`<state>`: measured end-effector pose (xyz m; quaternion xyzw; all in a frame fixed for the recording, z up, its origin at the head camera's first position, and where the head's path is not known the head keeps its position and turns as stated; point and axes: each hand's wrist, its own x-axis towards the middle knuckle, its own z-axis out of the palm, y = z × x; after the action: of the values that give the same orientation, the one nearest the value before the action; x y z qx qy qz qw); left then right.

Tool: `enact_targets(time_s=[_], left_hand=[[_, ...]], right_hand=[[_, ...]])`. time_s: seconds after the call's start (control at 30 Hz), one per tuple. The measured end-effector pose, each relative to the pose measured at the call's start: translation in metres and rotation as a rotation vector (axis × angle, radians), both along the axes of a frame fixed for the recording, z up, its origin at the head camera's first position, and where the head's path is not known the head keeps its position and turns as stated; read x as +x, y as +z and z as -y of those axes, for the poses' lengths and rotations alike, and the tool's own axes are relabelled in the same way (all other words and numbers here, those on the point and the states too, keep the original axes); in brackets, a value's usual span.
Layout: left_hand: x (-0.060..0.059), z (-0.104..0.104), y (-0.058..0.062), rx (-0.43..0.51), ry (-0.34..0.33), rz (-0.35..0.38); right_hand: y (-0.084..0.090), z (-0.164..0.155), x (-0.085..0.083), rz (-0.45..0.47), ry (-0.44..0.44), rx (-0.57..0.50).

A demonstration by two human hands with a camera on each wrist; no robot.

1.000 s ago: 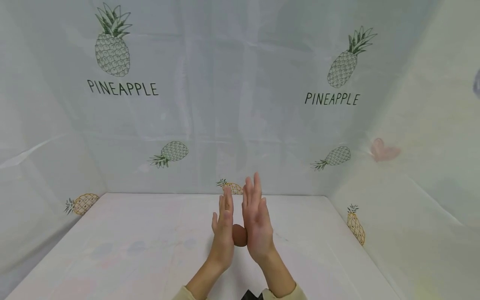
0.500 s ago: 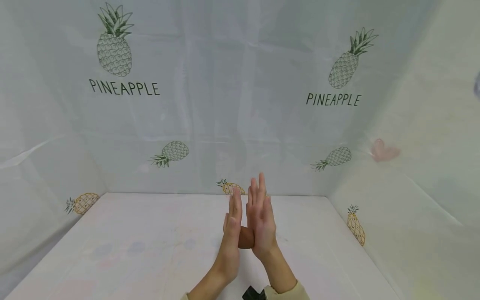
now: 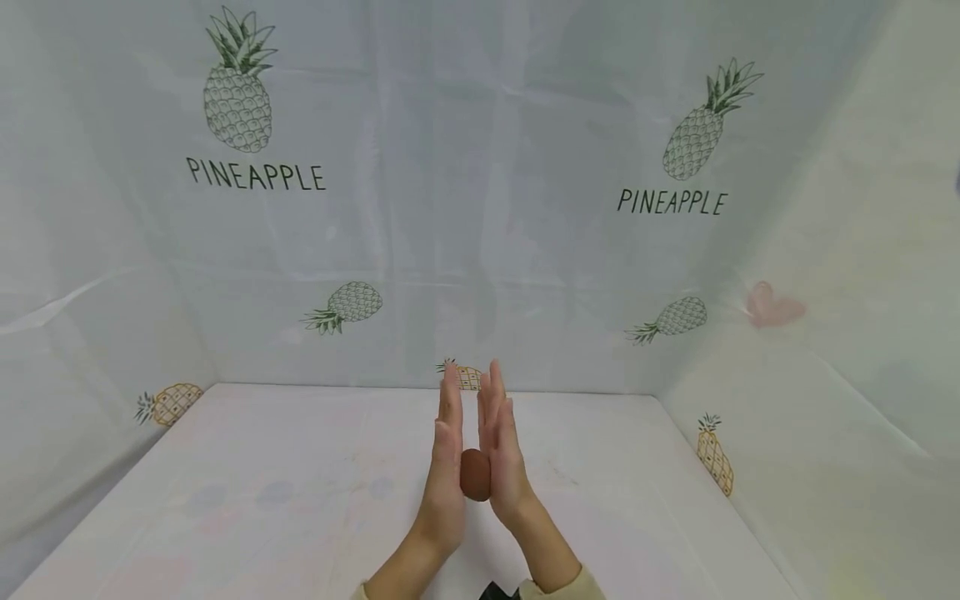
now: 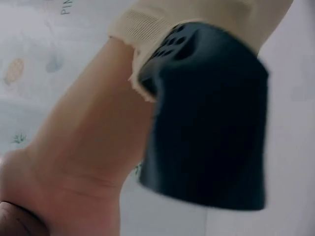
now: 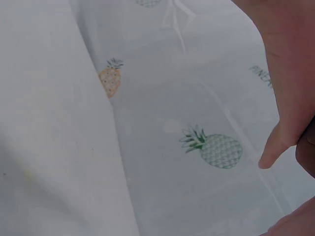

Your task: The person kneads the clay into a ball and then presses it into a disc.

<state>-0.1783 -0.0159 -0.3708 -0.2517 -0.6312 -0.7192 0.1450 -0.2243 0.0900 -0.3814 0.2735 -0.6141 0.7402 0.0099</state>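
A brown clay ball (image 3: 476,475) sits between the two upright palms in the head view, slightly taller than it is wide. My left hand (image 3: 447,467) presses its left side with straight fingers pointing up. From the other side, my right hand (image 3: 504,454) lies flat against it, fingers also straight. Above the ball a narrow gap separates the fingers of both hands. Only part of the clay ball (image 4: 19,223) shows at the lower left of the left wrist view, and a dark edge of the ball (image 5: 306,155) appears at the right of the right wrist view.
Below the hands spreads a white table (image 3: 300,517) with faint coloured patches. A pale curtain (image 3: 480,208) printed with pineapples stands behind and on both sides. A black wrist device (image 4: 211,123) sits at a beige sleeve (image 4: 221,14).
Both hands have shifted slightly against each other and moved left with the ball since half a second ago. The ball looked flatter-ended then and appears rounder now.
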Motion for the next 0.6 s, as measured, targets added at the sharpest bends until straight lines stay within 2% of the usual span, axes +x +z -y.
enact_targets(time_s=[0.3, 0.47, 0.6], left_hand=[[-0.01, 0.016, 0.008, 0.066, 0.059, -0.014], [-0.02, 0.025, 0.007, 0.122, 0.083, -0.009], [-0.028, 0.029, 0.003, 0.139, 0.13, -0.015]], right_hand=[[-0.004, 0.017, 0.01, 0.036, 0.085, 0.061], [-0.002, 0.021, 0.016, 0.06, 0.152, 0.051], [0.003, 0.021, 0.022, 0.043, 0.187, 0.054]])
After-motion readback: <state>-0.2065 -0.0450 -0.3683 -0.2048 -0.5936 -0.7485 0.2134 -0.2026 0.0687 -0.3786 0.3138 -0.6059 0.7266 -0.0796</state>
